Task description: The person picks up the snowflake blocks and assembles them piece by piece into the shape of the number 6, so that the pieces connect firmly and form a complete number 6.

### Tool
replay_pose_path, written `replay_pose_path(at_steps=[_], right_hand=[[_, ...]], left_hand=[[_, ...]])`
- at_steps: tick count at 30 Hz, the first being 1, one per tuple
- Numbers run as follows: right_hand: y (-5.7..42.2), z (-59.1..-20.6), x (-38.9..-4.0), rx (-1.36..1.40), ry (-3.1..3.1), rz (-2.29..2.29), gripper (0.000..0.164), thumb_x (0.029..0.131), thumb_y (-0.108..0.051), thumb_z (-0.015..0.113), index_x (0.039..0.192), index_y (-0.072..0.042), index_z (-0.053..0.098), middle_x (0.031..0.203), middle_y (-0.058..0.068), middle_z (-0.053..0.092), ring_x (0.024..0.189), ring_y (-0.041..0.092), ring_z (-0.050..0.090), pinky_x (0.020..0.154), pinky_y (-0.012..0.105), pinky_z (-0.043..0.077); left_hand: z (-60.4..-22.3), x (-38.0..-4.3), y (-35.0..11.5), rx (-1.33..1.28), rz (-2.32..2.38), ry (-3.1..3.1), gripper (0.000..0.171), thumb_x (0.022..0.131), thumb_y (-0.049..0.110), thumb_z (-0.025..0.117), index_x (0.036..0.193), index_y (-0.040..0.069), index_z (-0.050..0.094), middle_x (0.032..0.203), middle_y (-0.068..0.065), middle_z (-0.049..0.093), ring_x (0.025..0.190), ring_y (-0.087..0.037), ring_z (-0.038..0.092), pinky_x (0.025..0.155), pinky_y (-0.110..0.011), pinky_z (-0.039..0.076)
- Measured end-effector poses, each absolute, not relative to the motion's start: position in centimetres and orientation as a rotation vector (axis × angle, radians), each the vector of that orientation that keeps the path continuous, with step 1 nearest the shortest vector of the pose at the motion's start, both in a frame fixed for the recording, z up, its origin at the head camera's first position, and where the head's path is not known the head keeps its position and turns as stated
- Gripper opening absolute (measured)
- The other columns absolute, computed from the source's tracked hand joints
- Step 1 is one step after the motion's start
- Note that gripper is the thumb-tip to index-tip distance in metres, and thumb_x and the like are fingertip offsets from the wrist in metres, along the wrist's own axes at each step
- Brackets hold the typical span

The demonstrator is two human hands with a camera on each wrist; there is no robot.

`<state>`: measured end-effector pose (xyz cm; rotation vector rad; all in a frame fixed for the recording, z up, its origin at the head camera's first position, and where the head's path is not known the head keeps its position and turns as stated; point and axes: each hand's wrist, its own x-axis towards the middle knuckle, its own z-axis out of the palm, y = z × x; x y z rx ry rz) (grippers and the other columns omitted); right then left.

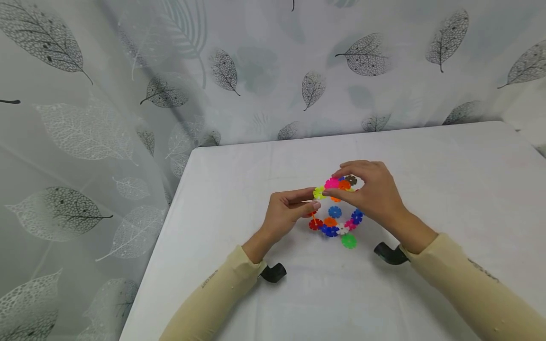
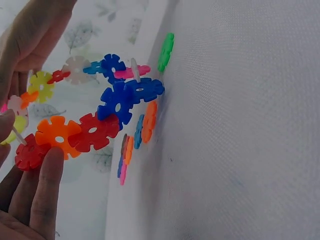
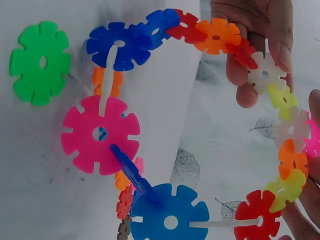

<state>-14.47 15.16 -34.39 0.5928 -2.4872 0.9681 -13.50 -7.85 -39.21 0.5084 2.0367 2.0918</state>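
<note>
A loop of linked plastic snowflake discs (image 1: pixel 332 231) in red, orange, blue, pink, white and yellow hangs upright between the two hands above the table. My left hand (image 1: pixel 286 212) pinches the loop at its left side, thumb and fingers about a white disc (image 3: pixel 265 75) beside red ones. From the right, my right hand (image 1: pixel 377 192) holds a pink disc (image 3: pixel 312 137) between thumb and fingers, against a white and a yellow disc of the loop. Part of the pink disc is cut off by the right wrist view's edge.
A loose green disc (image 1: pixel 349 241) lies on the white table (image 1: pixel 239 180), nearer the person than the loop. Several other loose discs lie behind it, among them a light blue one (image 1: pixel 334 211). A leaf-patterned curtain (image 1: pixel 264 71) hangs beyond the table's edge.
</note>
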Motion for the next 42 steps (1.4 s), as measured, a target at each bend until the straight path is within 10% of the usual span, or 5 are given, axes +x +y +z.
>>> replay_pose_path(at_steps=[20, 42], right_hand=[[15.3, -34.1, -14.3, 0.603, -2.618, 1.163, 0.034, 0.087, -0.031, 0.082, 0.116, -0.014, 0.077, 0.123, 0.009, 0.071, 0.095, 0.024, 0.062, 0.076, 0.044, 0.048], [15.4, -34.8, -14.4, 0.529, -2.697, 1.405, 0.031, 0.088, -0.032, 0.081, 0.110, -0.011, 0.078, 0.114, 0.004, 0.074, 0.107, 0.023, 0.058, 0.082, 0.047, 0.048]], left_hand=[[-39.3, -13.5, -7.7, 0.494, 2.050, 2.114, 0.039, 0.092, -0.001, 0.072, 0.131, -0.003, 0.066, 0.122, -0.018, 0.070, 0.096, -0.027, 0.074, 0.082, -0.039, 0.060], [-40.2, -13.4, -7.3, 0.585, 2.054, 2.171, 0.037, 0.092, 0.001, 0.072, 0.129, -0.003, 0.067, 0.113, -0.017, 0.073, 0.092, -0.027, 0.074, 0.082, -0.036, 0.060]])
